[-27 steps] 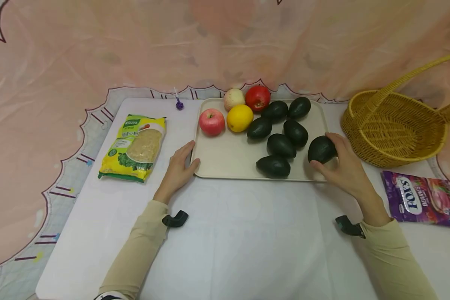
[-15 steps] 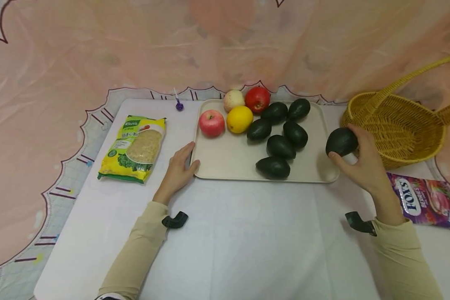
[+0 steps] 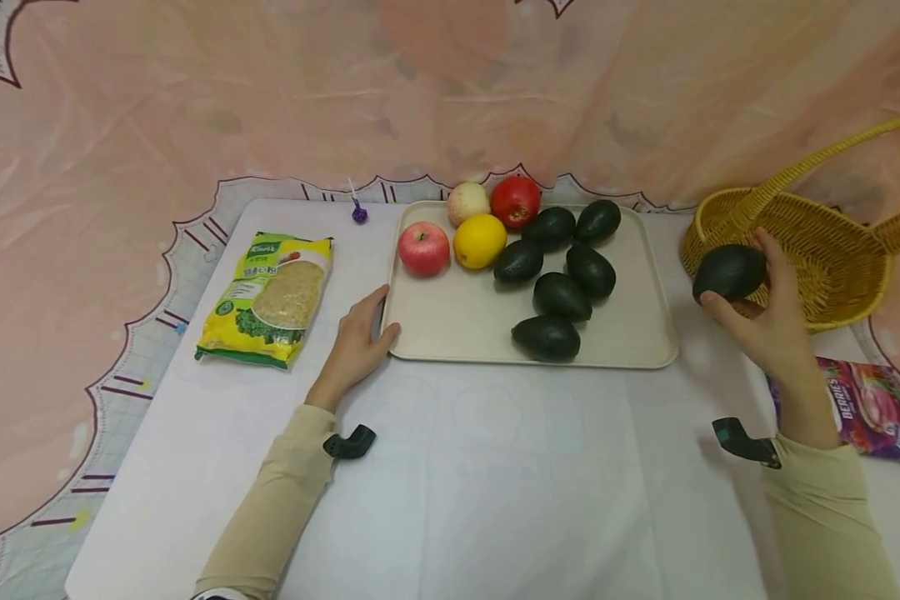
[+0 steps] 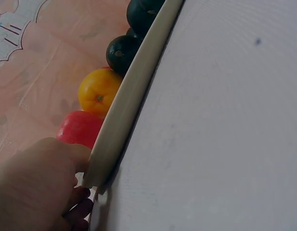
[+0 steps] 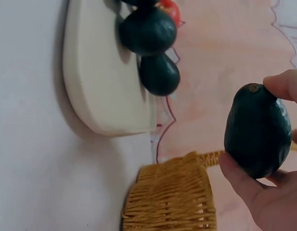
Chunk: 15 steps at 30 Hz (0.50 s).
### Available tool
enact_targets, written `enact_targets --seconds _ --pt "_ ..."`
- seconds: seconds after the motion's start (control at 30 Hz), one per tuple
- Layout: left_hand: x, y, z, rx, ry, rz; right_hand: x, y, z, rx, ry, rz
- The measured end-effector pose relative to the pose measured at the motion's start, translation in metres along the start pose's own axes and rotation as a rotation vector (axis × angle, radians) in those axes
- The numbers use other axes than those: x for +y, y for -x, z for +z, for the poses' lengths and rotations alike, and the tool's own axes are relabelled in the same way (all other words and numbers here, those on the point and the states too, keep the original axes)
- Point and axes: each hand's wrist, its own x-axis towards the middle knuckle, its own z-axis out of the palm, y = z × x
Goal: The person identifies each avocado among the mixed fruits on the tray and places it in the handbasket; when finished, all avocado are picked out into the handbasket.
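Observation:
My right hand holds a dark green avocado between thumb and fingers, in front of the wicker basket's left side in the head view. Its stem end shows in the right wrist view, where the avocado appears clasped at both ends. My left hand grips the near left corner of a cream tray, with the thumb at the front edge. Several more avocados lie on the tray's right half. A pink apple, an orange, a pomegranate and a pale round fruit sit to their left.
The yellow wicker basket with a tall handle stands right of the tray. A purple Fox's candy bag lies in front of it, partly behind my right wrist. A Knorr bag and a purple lollipop lie left.
My right hand has lifted the avocado off the tray's right end and carried it rightward to the basket's near left side. My left hand has stayed at the tray corner.

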Motion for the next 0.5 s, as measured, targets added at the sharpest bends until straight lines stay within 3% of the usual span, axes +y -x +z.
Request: enact_targets --seconds 0.23,0.5 --pt "0.000 0.000 0.000 -0.005 -0.003 -0.014 0.007 -0.003 -0.011 0.044 -0.063 0.104" --pt "0.003 0.000 -0.001 -0.011 -0.006 -0.005 0.013 -0.011 -0.017 0.206 -0.239 0.164"
